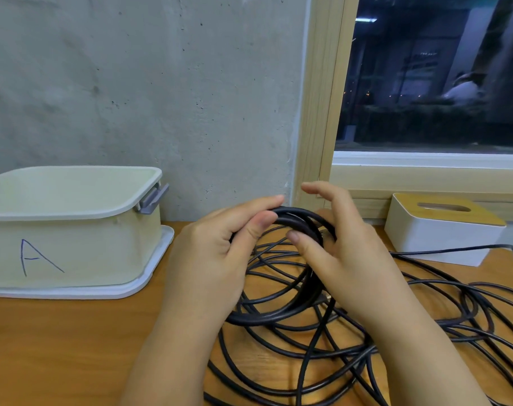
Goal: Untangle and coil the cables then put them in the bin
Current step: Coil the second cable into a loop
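Tangled black cables [322, 347] on wooden table [59, 347].
Left hand [208, 256] and right hand [346, 253] both pinch the cable coil [296, 218]; bin [73, 224] stands left.

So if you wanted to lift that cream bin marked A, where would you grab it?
Probably by the grey handle on the bin's right end, coming from the right. It juts out under the rim, giving fingers a ledge. A matching left handle is out of view.

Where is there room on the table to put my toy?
Bare wood shows in front of the bin, left of the left hand. A small strip lies between the bin and that hand. The right side is crowded: loose black cables spread from both hands toward the tissue box.
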Demonstrator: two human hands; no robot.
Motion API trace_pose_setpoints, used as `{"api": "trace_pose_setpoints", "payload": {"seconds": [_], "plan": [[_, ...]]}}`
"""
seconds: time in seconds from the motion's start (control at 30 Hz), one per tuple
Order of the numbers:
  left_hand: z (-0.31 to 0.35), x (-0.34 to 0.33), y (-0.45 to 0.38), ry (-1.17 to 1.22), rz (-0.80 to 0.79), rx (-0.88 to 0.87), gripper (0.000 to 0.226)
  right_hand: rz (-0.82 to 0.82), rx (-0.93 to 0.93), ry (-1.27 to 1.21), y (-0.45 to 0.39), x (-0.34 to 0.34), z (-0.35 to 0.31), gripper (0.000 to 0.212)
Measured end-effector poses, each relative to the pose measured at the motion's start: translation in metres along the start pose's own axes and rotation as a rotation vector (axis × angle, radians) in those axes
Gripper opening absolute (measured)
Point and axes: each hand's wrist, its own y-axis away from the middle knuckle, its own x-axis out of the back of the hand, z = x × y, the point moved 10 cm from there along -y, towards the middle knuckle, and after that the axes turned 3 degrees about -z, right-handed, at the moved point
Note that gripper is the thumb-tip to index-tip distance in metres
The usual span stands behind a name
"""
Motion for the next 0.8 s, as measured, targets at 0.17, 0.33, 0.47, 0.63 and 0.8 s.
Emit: {"api": "trace_pose_setpoints", "payload": {"seconds": [0.17, 0.33, 0.47, 0.63, 0.8], "plan": [[0.005, 0.017, 0.002, 0.022, 0.157, -0.012, 0.018, -0.080, -0.063, -0.030, -0.001, -0.008, 0.011, 0.052], [0.004, 0.027, 0.004, 0.098, 0.274, 0.023, 0.018, -0.169, -0.120, -0.080, 0.000, -0.023, 0.016, 0.039], [0.002, 0.032, 0.006, 0.150, 0.328, 0.072, 0.019, -0.203, -0.170, -0.114, 0.001, -0.031, 0.022, 0.025], [0.003, 0.031, 0.006, 0.189, 0.343, 0.089, 0.018, -0.137, -0.154, -0.110, -0.001, -0.025, 0.018, 0.013], [-0.006, 0.026, 0.004, 0.143, 0.273, 0.123, 0.023, -0.093, -0.147, 0.008, -0.001, -0.018, 0.014, 0.007]]}}
